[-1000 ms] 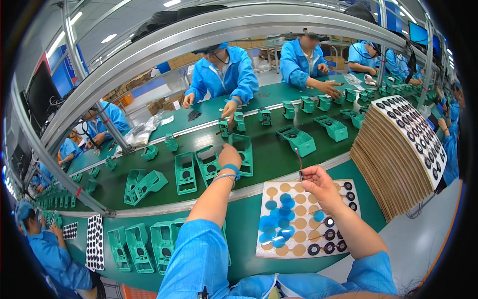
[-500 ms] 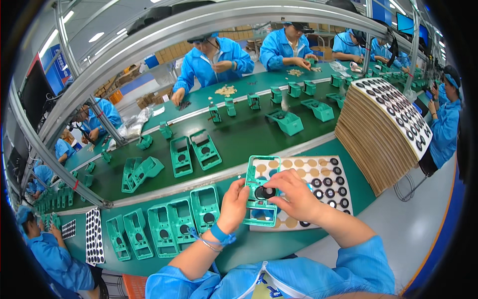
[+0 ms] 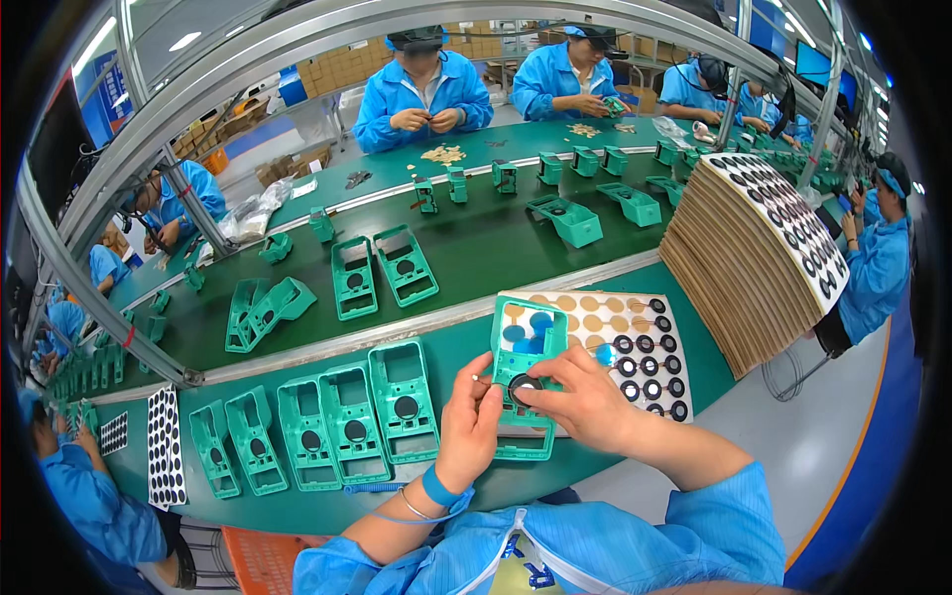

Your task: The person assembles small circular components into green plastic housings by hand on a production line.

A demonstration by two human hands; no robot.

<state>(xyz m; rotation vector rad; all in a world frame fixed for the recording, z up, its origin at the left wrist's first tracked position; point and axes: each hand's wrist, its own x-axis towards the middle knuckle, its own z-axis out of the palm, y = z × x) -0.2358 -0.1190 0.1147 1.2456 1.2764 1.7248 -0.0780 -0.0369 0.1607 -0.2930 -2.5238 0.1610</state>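
Note:
My left hand point(image 3: 470, 421) grips a green plastic housing point(image 3: 509, 365) by its left side, above the work table. A small pale bit shows at these fingertips; I cannot make out what it is. My right hand point(image 3: 595, 405) pinches a black round disc point(image 3: 523, 387) with a shiny face, held against the round seat in the middle of the housing. Whether the disc is fully seated cannot be seen. Under the housing lies a white sheet point(image 3: 666, 399) carrying black rings on its right part and bare tan round spots on its left. Blue patches show through the housing's upper window.
Several green housings point(image 3: 406, 362) stand in a row at left, beside dotted sheets point(image 3: 167, 466). A tall stack of sheets point(image 3: 729, 268) rises at right. Beyond a metal rail, a green conveyor point(image 3: 476, 258) bears more housings. Co-workers point(image 3: 424, 99) sit opposite. An orange crate point(image 3: 263, 560) is below.
My right fingers and the disc have come down closer to the housing, which has tilted slightly. The view has shifted a little. The co-worker opposite has brought both hands together.

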